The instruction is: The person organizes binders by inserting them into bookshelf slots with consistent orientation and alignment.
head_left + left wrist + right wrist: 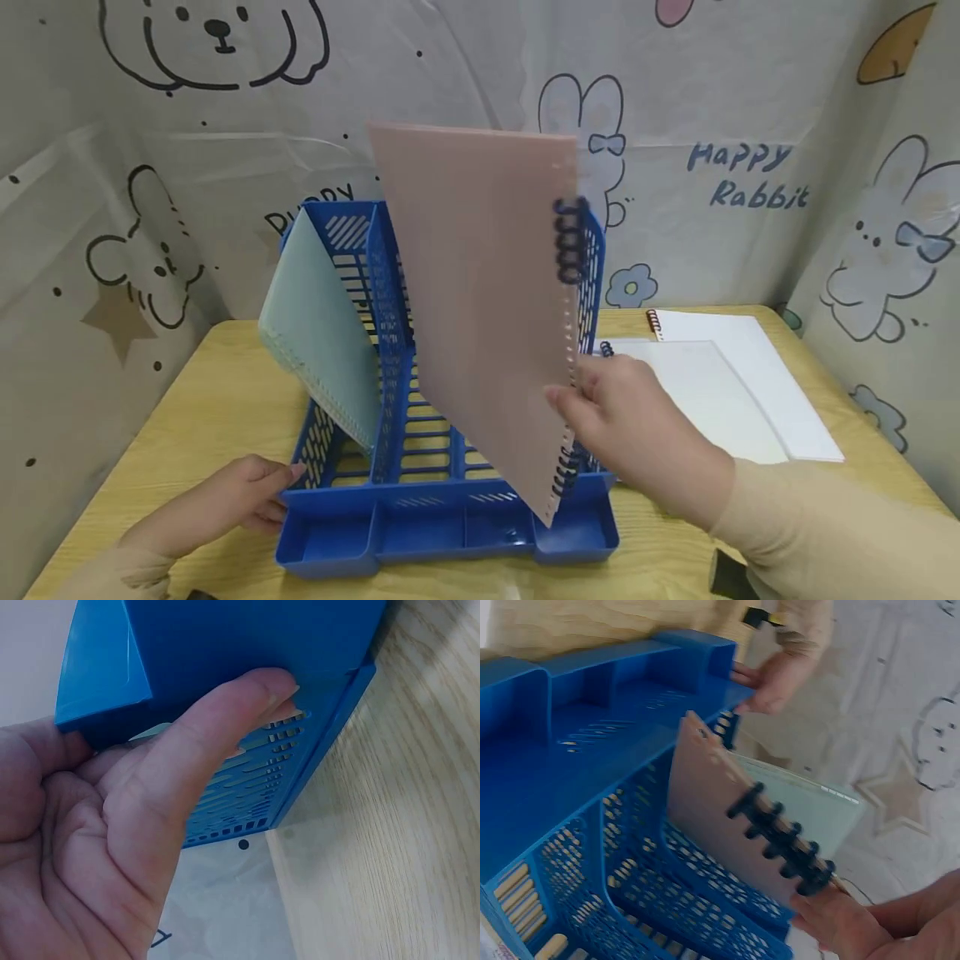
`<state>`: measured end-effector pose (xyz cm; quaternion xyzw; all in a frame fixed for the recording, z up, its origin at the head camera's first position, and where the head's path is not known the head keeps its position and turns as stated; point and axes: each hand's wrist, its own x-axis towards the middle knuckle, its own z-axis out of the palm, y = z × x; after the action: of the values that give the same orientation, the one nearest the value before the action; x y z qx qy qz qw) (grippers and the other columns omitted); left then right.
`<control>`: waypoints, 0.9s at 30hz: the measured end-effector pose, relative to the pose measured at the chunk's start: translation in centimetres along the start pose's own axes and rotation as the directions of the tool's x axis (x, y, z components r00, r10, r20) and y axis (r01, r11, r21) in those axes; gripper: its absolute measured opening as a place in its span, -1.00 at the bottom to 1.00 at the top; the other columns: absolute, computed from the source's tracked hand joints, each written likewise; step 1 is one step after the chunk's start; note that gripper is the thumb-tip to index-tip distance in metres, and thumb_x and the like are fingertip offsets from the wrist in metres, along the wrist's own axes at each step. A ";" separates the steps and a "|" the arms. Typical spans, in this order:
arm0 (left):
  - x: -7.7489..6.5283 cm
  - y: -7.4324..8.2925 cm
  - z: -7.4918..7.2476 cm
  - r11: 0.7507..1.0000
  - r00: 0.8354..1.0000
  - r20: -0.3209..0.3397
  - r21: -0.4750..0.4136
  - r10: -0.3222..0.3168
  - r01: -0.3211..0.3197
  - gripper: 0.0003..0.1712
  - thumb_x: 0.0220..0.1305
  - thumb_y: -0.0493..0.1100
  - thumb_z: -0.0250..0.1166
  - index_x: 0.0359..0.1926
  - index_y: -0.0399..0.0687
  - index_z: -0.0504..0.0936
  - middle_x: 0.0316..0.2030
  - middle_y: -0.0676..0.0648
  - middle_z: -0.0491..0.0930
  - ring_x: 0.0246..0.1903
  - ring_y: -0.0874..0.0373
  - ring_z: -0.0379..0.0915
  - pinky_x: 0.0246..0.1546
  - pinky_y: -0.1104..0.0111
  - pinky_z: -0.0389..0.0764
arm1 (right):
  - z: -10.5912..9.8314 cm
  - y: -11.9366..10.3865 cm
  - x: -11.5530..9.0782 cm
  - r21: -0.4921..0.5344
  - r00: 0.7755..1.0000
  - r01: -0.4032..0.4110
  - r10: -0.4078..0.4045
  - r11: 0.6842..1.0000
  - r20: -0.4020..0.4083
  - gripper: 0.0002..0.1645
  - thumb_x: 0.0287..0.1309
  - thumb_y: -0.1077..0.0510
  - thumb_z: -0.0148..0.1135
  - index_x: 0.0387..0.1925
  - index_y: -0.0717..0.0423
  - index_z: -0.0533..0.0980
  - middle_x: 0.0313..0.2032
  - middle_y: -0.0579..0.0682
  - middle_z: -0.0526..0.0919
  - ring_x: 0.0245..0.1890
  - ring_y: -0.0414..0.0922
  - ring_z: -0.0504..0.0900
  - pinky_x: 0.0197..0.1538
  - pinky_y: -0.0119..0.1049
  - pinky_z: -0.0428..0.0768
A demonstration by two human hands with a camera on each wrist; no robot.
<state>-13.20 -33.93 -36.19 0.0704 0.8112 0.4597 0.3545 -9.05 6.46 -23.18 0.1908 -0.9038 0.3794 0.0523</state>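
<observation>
Blue rack (420,492): slotted plastic, standing level, upright dividers (390,321), shallow compartments (420,532) along the 6 o'clock side.
Pink notebook (487,292): held upright over the rack, dark coils (572,246) down the 3 o'clock edge, bottom corner pointing towards 5 o'clock.

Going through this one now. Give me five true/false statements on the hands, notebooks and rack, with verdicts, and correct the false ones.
1. The right hand grips the pink spiral notebook at its bound edge. True.
2. The mint-green notebook leans in the leftmost compartment of the blue file rack, as the head view shows. True.
3. The left hand holds the mint-green notebook. False: it holds the near left corner of the blue file rack.
4. The white notebook with the dark red coil stands in the blue file rack. False: it lies on the table, to the rack's right.
5. The pink spiral notebook lies flat on the table. False: it is held up over the blue file rack.
</observation>
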 end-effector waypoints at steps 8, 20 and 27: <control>0.2 0.1 0.2 1.000 1.000 -0.001 0.009 0.002 -0.002 -0.30 0.51 0.02 -0.18 0.08 -0.71 0.36 0.06 -0.62 0.37 -0.12 -0.24 0.59 -0.18 0.09 0.67 | 2.1 -2.2 3.3 0.176 0.972 -0.235 0.226 0.956 0.066 -0.62 0.27 0.31 0.03 0.10 0.31 0.50 -0.34 0.17 0.70 -0.84 -0.26 0.19 -0.78 -0.44 0.15; 0.0 -0.4 0.3 0.998 0.997 0.063 -0.054 0.041 -0.038 -0.34 0.53 0.03 -0.22 -0.32 -0.49 0.54 -0.11 -0.38 0.60 -0.13 -0.23 0.60 -0.16 0.08 0.67 | 3.1 -3.3 5.1 0.244 0.924 -0.370 0.382 0.896 -0.003 -0.62 0.29 0.35 -0.03 0.08 0.21 0.53 -0.03 0.15 0.65 -0.15 -0.06 0.68 -0.66 -0.38 0.44; 0.3 -0.3 0.2 0.999 0.998 0.061 -0.038 0.029 -0.027 -0.30 0.53 0.04 -0.23 -0.12 -0.64 0.50 -0.04 -0.52 0.51 -0.12 -0.26 0.58 -0.16 0.09 0.67 | 5.3 -3.3 6.0 0.384 0.904 -0.360 0.420 0.850 -0.084 -0.61 0.28 0.38 -0.06 0.07 0.24 0.54 -0.04 0.15 0.65 -0.03 -0.01 0.64 -0.17 -0.27 0.68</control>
<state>-13.23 -33.83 -36.61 0.0892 0.7900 0.4774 0.3742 -13.04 -1.22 -23.24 -0.0228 -0.8314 0.5550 0.0125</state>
